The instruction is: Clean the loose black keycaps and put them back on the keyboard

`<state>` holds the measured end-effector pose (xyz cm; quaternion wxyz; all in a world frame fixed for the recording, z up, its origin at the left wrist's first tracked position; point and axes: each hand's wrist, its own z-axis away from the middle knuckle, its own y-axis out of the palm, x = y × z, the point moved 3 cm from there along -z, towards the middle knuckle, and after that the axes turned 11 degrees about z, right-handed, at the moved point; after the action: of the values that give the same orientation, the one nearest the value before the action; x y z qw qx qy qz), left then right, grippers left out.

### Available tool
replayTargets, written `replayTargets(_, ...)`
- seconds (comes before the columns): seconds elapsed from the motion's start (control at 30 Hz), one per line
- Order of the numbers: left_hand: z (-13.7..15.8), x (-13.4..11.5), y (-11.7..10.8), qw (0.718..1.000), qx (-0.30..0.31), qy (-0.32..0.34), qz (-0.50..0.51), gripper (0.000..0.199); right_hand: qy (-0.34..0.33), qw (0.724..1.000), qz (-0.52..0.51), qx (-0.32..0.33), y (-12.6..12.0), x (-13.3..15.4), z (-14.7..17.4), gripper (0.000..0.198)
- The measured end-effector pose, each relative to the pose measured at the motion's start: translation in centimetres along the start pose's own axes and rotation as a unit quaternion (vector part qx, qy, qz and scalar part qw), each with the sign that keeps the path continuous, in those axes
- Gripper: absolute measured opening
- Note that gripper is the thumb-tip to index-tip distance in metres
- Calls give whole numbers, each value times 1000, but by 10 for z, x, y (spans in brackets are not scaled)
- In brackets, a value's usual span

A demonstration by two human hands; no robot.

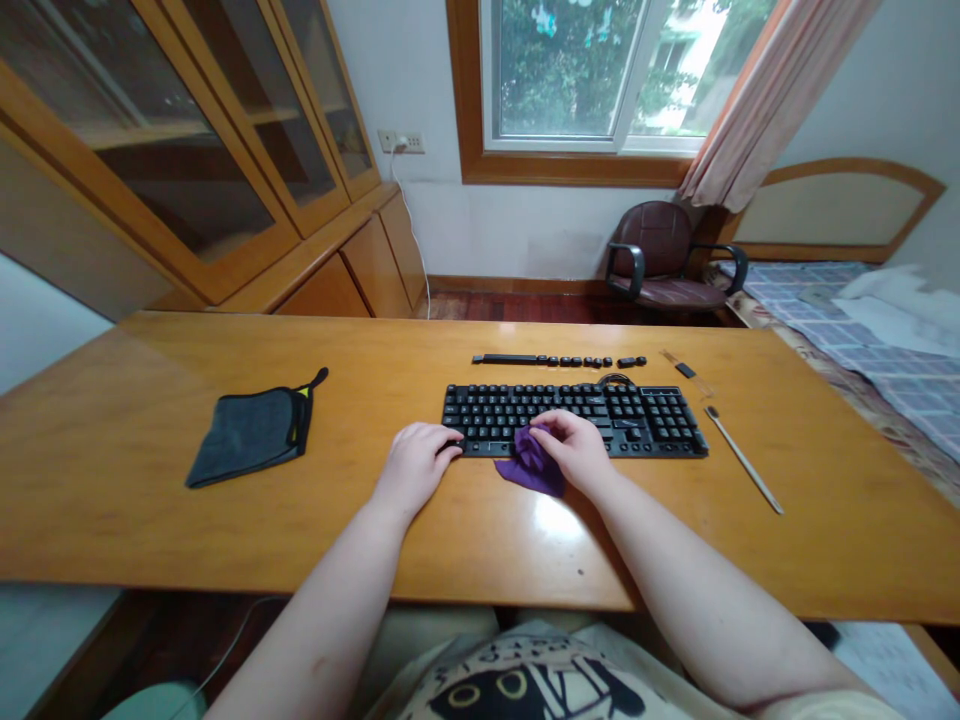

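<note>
A black keyboard (577, 405) lies in front of me on the wooden table, its lower row partly stripped of keycaps. My right hand (577, 445) pinches a crumpled purple cloth (531, 465) against the keyboard's lower edge, and part of the cloth hangs onto the tabletop. At the keyboard's left front corner, my left hand (420, 455) grips the edge between thumb and fingers. Behind the keyboard, loose black keycaps (574, 361) are lined up in a row, with a long spacebar (510, 358) among them.
A folded dark grey cloth (251, 430) lies on the table (360, 540) at the left. To the right are a wire keycap puller (685, 370) and a thin brush with a pale handle (742, 460). An office chair (660, 250) stands beyond the table, near a bed (810, 300).
</note>
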<state>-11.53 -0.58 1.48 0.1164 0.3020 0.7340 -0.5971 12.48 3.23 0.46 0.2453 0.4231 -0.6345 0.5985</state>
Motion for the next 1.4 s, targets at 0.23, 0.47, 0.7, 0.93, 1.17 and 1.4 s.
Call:
replayTargets(0.23,0,-2,0,1000,-1,-2,-25,18,-2,1000,-8,2,0,0,0,15)
replayTargets(0.47,1,-5,0,1000,-10,6,-27,16,2,1000,-1,3,0,1,0,16)
replayTargets(0.7,0,3,2,1000,-4,-14,4,20,-4,1000,0,-3,-1,0,1,14)
replayTargets(0.93,1,2,1,1000,4,7,-20,22,-5,1000,1,1,0,-1,0,14)
replayTargets(1.17,3,1,2,997,-9,55,-60,22,-4,1000,8,-3,0,1,0,16)
replayTargets(1.4,5,-1,1,995,-22,71,-71,21,-2,1000,6,1,-2,2,0,16)
